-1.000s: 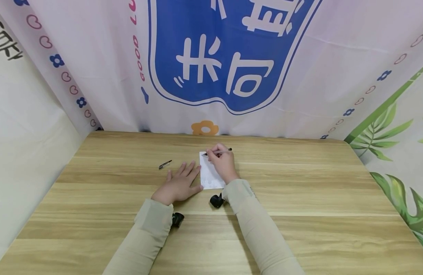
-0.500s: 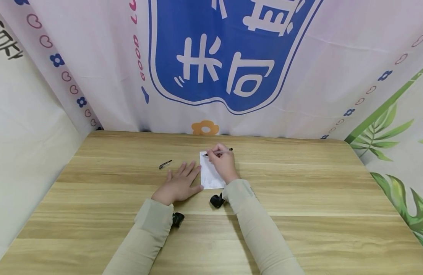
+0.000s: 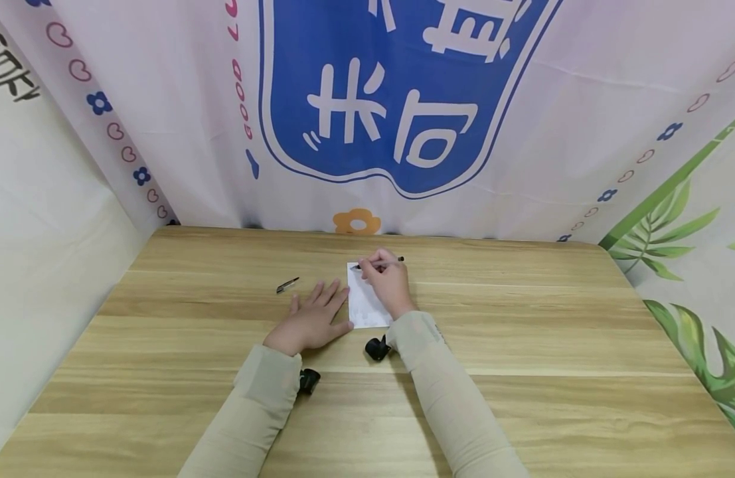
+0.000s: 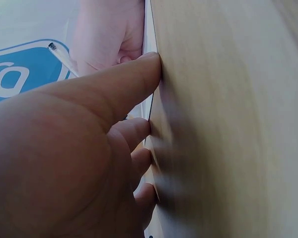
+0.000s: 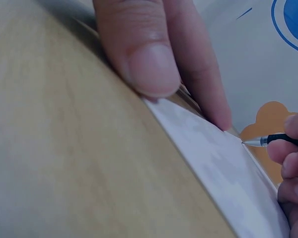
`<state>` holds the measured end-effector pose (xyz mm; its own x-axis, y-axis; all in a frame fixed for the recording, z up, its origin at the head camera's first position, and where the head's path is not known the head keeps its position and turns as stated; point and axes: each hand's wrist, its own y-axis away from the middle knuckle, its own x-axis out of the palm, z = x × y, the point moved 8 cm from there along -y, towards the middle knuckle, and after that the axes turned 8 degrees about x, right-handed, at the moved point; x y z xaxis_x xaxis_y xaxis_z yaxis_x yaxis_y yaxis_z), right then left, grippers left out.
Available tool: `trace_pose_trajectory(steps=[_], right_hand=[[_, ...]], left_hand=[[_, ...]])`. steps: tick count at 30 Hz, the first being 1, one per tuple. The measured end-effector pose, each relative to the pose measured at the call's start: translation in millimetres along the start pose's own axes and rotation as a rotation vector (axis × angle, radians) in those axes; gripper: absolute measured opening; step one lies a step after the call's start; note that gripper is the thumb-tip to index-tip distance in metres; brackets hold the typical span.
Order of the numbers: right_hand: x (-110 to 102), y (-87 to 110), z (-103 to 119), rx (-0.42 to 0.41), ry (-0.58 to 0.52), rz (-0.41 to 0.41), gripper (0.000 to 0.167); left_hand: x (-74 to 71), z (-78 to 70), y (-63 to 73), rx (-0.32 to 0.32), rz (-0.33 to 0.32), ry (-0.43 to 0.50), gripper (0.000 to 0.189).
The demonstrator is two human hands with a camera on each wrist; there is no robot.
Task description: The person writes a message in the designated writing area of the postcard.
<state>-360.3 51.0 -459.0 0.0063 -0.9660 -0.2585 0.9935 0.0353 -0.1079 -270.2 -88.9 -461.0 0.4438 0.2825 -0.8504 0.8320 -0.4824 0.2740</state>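
A small white sheet of paper (image 3: 365, 305) lies on the wooden table near its far side. My right hand (image 3: 390, 287) pinches a pen (image 3: 386, 263) with a clear barrel and black grip; its tip (image 5: 248, 143) is right at the paper's upper left part. In the head view my left hand (image 3: 310, 325) lies flat with fingers spread, its thumb and a fingertip on the paper's left edge. The left wrist view shows the thumb (image 4: 134, 72) pressing down at that edge, with the right hand behind it. Grey smudges or shadows show on the paper (image 5: 208, 153) in the right wrist view.
A pen cap (image 3: 287, 285) lies on the table (image 3: 552, 372) left of the paper, beyond my left fingers. Black wrist cameras (image 3: 376, 349) sit by both cuffs. A printed curtain (image 3: 200, 133) hangs behind the table's far edge.
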Motion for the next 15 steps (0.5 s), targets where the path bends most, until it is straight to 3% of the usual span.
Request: trace_pose_trajectory(steps=[15], right_hand=[[-0.6, -0.8, -1.4, 0.008, -0.007, -0.008, 0.020]], left_hand=[[0.1, -0.7, 0.6, 0.000, -0.001, 0.002, 0.072]])
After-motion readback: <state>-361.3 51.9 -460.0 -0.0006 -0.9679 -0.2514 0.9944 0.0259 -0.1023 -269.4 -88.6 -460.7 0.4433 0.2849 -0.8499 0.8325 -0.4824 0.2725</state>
